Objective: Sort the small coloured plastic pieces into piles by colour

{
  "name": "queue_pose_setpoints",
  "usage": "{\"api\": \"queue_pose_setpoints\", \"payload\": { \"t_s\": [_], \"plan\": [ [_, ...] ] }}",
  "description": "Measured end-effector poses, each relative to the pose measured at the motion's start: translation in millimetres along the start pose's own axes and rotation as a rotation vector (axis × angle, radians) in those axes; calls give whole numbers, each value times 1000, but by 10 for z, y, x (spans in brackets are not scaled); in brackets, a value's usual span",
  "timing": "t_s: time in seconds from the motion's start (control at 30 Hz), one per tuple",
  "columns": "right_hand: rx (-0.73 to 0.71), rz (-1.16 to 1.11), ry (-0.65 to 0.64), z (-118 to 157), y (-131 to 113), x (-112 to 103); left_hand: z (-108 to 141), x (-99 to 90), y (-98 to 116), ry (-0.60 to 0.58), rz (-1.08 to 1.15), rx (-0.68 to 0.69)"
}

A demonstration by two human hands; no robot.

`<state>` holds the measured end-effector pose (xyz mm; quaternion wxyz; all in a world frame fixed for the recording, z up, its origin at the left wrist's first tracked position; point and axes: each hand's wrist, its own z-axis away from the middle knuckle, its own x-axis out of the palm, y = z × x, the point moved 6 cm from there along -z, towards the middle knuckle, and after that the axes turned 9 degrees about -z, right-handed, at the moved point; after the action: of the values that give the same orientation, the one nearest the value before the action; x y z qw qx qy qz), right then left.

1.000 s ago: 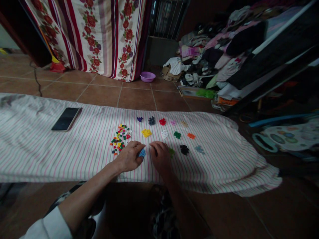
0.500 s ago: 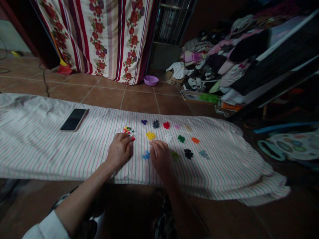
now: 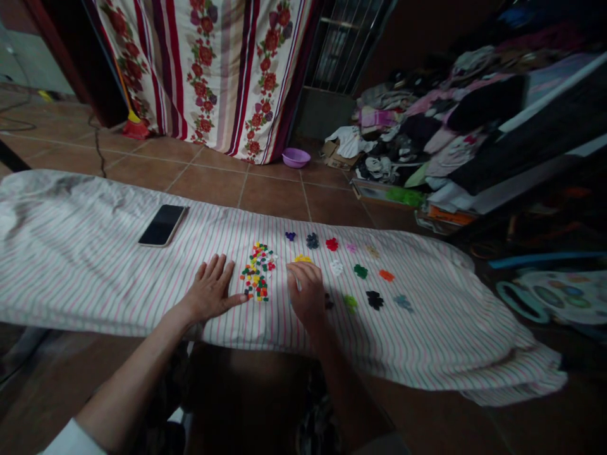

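My left hand [image 3: 211,292] lies flat on the striped cloth [image 3: 156,284], fingers spread, its thumb tip at the edge of a loose heap of small mixed-colour pieces [image 3: 257,272]. To the right of that heap is my right hand [image 3: 306,294], fingers curled together; whatever they pinch is hidden. Just beyond its fingertips shows a yellow pile [image 3: 302,258], partly covered. Sorted by colour, more little piles spread rightward: purple [image 3: 290,236], dark grey [image 3: 312,241], red [image 3: 332,244], white [image 3: 336,268], green [image 3: 361,272], orange [image 3: 386,275], lime [image 3: 350,303] and black [image 3: 374,300].
A phone [image 3: 164,225] rests on the cloth at the left. Past the far edge, a purple basin [image 3: 296,158] sits on the tiled floor near a floral curtain [image 3: 203,76]. Heaped clothes [image 3: 417,120] fill the back right.
My left hand has drawn back leftward from the mixed heap and flattened, uncovering the heap, which is now spread out. My right hand stays curled and now hides the light blue pile. The view has shifted slightly.
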<state>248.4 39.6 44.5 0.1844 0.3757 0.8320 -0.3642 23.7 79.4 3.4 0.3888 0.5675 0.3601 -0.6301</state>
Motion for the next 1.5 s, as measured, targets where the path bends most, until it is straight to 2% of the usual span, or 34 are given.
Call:
{"api": "queue_pose_setpoints", "payload": {
  "t_s": [0.23,0.47,0.6,0.83,0.97,1.13,1.23,1.37,1.5],
  "plan": [
    [28,-22,-131,13,-202,195,54,-8,44,-79,17,49],
    [-46,2,-212,1,-425,253,38,-13,77,-94,36,40],
    [-62,51,-259,-125,-449,331,35,4,69,-106,47,41],
    [-81,104,-459,-351,-459,669,61,12,68,-46,47,40],
    [-95,146,-503,-386,-419,777,62,9,69,-26,50,49],
    [-82,170,-514,-392,-411,783,61,-15,60,-30,62,51],
    [-107,143,-515,-372,-510,723,66,-22,63,-45,59,62],
    [-185,138,-601,-260,-676,690,69,-26,56,-12,74,58],
    [-200,204,-620,-180,-709,698,63,-13,48,17,58,55]
  ]
}}
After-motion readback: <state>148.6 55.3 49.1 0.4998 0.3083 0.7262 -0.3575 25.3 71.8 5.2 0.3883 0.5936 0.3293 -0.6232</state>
